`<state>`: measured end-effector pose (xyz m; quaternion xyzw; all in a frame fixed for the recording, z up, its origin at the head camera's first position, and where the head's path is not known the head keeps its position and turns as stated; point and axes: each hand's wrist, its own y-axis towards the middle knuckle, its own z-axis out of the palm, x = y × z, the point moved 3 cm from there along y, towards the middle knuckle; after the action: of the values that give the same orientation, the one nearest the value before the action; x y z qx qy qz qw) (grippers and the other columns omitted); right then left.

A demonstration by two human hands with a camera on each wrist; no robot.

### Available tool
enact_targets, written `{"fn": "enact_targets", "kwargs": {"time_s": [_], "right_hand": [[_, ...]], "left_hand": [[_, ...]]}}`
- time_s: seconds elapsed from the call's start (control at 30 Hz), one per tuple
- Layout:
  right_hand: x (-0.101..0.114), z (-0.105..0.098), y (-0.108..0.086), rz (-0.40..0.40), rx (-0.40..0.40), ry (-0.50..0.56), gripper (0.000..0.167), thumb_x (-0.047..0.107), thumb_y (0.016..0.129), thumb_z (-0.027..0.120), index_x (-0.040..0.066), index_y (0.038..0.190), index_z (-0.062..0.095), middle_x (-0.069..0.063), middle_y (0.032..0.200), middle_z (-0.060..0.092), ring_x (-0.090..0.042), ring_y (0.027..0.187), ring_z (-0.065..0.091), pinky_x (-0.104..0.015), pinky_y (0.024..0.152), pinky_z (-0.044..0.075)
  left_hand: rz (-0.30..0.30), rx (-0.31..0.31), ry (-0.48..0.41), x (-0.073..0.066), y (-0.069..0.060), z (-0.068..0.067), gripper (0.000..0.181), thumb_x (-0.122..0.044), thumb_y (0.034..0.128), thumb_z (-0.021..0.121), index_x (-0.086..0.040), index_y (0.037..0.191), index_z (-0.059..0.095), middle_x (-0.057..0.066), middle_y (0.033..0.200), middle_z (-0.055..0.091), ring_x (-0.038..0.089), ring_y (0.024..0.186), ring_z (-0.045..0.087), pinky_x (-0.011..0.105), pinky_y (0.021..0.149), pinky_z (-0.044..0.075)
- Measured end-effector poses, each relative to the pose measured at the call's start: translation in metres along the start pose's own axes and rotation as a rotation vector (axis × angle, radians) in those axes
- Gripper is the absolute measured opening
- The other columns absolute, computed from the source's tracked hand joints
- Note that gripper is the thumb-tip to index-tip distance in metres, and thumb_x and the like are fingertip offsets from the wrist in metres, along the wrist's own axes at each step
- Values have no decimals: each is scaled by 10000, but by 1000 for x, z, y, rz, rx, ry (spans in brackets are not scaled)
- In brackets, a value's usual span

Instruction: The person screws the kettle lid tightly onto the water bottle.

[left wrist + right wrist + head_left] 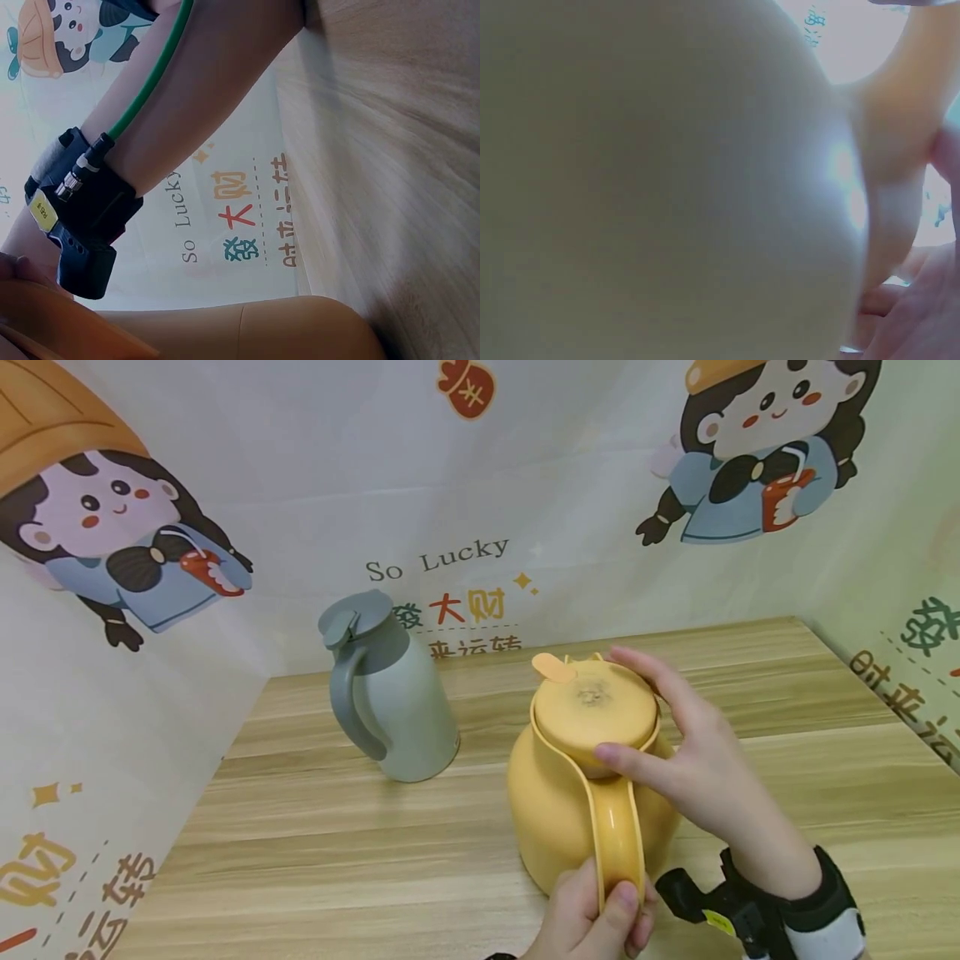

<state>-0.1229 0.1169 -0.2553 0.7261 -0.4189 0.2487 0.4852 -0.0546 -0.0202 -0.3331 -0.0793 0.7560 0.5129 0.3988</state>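
A yellow vacuum jug (555, 810) stands upright on the wooden table. My left hand (600, 910) grips the lower part of its handle (617, 831), fingers wrapped round it. Across the round lid (596, 702) at the top reaches my right hand (697, 760), holding it with the thumb at the near edge and fingers at the far edge; some fingers are hidden behind the lid. The jug body (300, 330) shows along the bottom of the left wrist view. In the right wrist view the jug's side (667, 180) fills most of the picture, blurred.
A grey-green vacuum jug (405, 710) with a darker lid and handle stands upright to the left, apart from the yellow one. Printed cloth (600, 568) hangs behind and at both sides of the wooden table (337, 868). My right wrist bears a black camera strap (817, 893).
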Motion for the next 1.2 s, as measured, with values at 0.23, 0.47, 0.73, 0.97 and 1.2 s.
{"fn": "enact_targets", "kwargs": {"time_s": [0.23, 0.47, 0.73, 0.97, 1.2], "right_hand": [[10, -7, -6, -52, -9, -105, 672, 175, 816, 777, 225, 1406, 457, -50, 1375, 501, -234, 1291, 405, -541, 1022, 308], [16, -14, -13, -92, -49, -152, 625, 106, 798, 789, 157, 1358, 517, -57, 1305, 554, -210, 1227, 469, -266, 1013, 335], [17, -17, -14, -120, -119, -159, 567, 68, 754, 814, 114, 1274, 595, -55, 1177, 621, -130, 1120, 522, -179, 963, 340], [19, -22, -14, -176, -197, -160, 491, -94, 696, 798, 60, 1145, 673, -27, 1061, 662, -77, 1022, 559, -174, 909, 389], [10, -25, -9, -112, -216, -128, 463, -55, 690, 818, 83, 1115, 697, -42, 1013, 684, -48, 1018, 570, -187, 922, 383]], "left_hand": [[8, 8, -8, 3, -1, 0, 161, 27, 1005, 312, 48, 927, 451, 131, 596, 508, 78, 508, 454, 166, 459, 453], [1, 6, -5, 2, 0, 1, 160, 33, 1002, 314, 44, 926, 454, 131, 596, 510, 74, 510, 452, 167, 455, 449], [3, 2, -9, 3, -2, 1, 137, 76, 973, 331, 48, 939, 461, 133, 587, 511, 69, 511, 446, 166, 451, 442], [-5, 12, -12, 5, -3, 1, 137, 72, 978, 328, 50, 945, 458, 132, 592, 512, 69, 515, 449, 171, 454, 442], [-11, 13, -34, 7, -5, 1, 130, 78, 981, 330, 58, 953, 454, 140, 593, 507, 88, 510, 448, 181, 453, 448]]}}
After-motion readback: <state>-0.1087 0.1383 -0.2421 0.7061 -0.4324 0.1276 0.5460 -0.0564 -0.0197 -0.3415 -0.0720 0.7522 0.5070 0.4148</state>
